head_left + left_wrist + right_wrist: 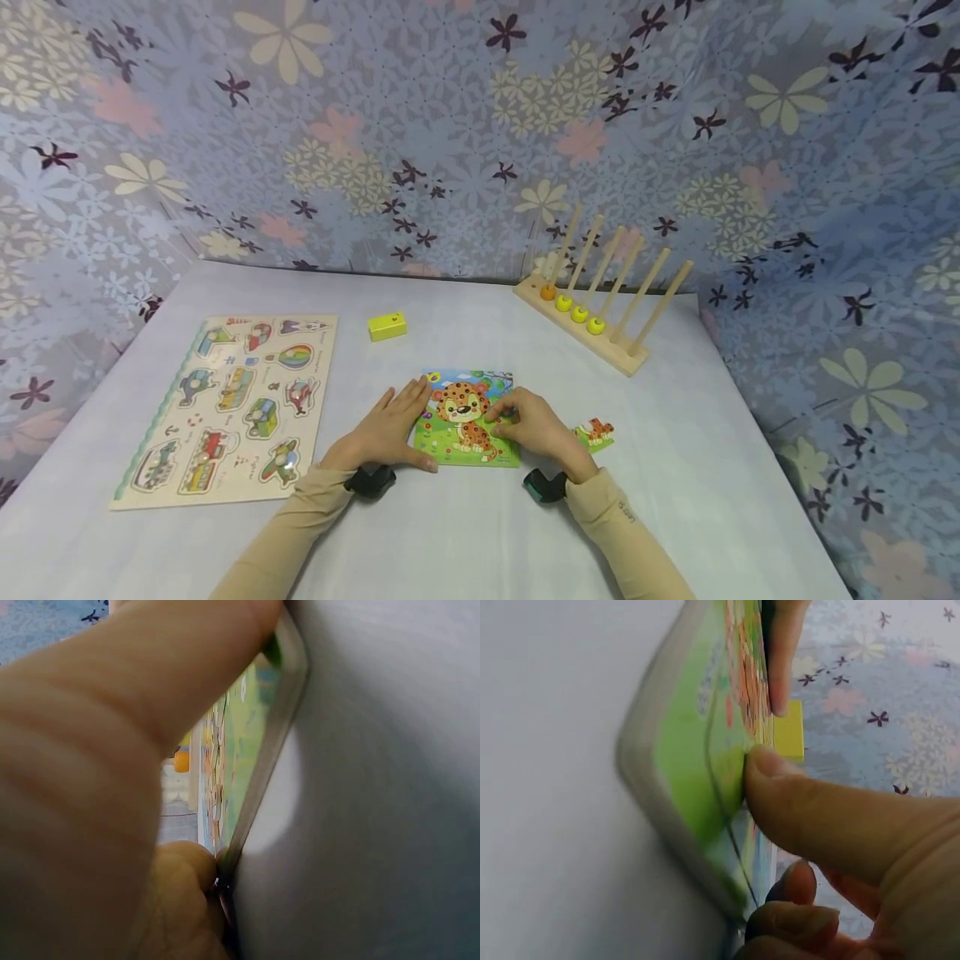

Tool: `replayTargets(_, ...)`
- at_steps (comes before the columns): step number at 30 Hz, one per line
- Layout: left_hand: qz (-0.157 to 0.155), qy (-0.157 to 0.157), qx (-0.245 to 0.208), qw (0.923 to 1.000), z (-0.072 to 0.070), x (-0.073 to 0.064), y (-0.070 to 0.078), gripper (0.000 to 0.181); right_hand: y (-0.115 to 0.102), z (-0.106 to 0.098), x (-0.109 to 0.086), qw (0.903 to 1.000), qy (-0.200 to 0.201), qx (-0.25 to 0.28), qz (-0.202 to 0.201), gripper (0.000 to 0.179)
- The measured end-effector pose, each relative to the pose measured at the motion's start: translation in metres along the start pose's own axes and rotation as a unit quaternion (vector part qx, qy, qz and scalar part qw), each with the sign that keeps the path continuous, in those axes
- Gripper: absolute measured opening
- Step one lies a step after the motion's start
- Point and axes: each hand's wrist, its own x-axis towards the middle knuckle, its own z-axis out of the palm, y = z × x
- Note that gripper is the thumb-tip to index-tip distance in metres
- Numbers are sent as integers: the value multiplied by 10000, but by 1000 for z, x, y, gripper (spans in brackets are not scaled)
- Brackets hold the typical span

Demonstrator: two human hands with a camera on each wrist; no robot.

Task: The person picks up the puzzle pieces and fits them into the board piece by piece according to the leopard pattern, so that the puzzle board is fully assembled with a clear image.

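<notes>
A square leopard jigsaw puzzle (465, 446) lies on the table, its picture showing a spotted cub on grass. My left hand (390, 425) rests along its left edge, fingers extended, thumb at the near left corner. In the left wrist view that thumb (90, 697) covers the corner of the board. My right hand (536, 425) is over the puzzle's right side, its fingers curled. There its thumb (795, 795) touches the surface by a seam, at a right-hand puzzle piece (694, 780); the fingertips are partly hidden. A loose leopard piece (595, 435) lies beyond the right wrist.
At the left lies a large vehicle peg board (247, 442). A yellow block (387, 327) sits behind the puzzle. The wooden peg stand (585, 329) at the back right carries an orange bead and several yellow ones. Flowered cloth (450, 142) hangs behind the table.
</notes>
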Motion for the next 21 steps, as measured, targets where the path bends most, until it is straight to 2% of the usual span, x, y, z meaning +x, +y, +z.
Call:
replayTargets(4, 15, 38, -58, 10000, 0, 0, 0, 120, 1, -1, 0, 10000, 41, 32, -58, 15)
replayTargets(10, 9, -59, -12, 10000, 2, 1, 1, 121, 9, -16, -6, 9971, -66, 752, 134, 20)
replayTargets(14, -37, -97, 1, 9999, 2, 2, 1, 121, 21, -32, -14, 9944, 369, 943, 317, 23)
replayTargets(17, -61, -80, -15, 9999, 2, 1, 1, 121, 33, -46, -24, 9921, 745, 875, 495, 26)
replayTargets(21, -72, -40, 7, 10000, 2, 1, -1, 120, 50, -65, -44, 9889, 1024, 721, 795, 29)
